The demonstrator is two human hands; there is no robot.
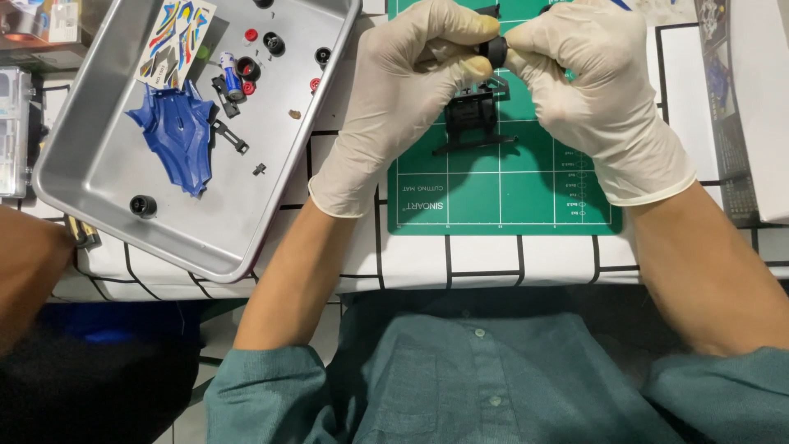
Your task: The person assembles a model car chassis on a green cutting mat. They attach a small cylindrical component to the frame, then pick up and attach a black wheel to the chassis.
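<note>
Both my hands wear white gloves and meet above a green cutting mat (509, 189). My left hand (403, 90) and my right hand (592, 90) pinch a small black wheel (496, 49) between their fingertips. Just below the wheel a black toy car chassis (472, 119) lies on the mat, partly hidden by my fingers.
A metal tray (107, 189) at the left holds a blue car body shell (177, 131), a sticker sheet (175, 31), a small battery (231, 76), black wheels (143, 205) and red and black small parts. Boxes stand at both table edges. Another person's arm (25, 271) shows at far left.
</note>
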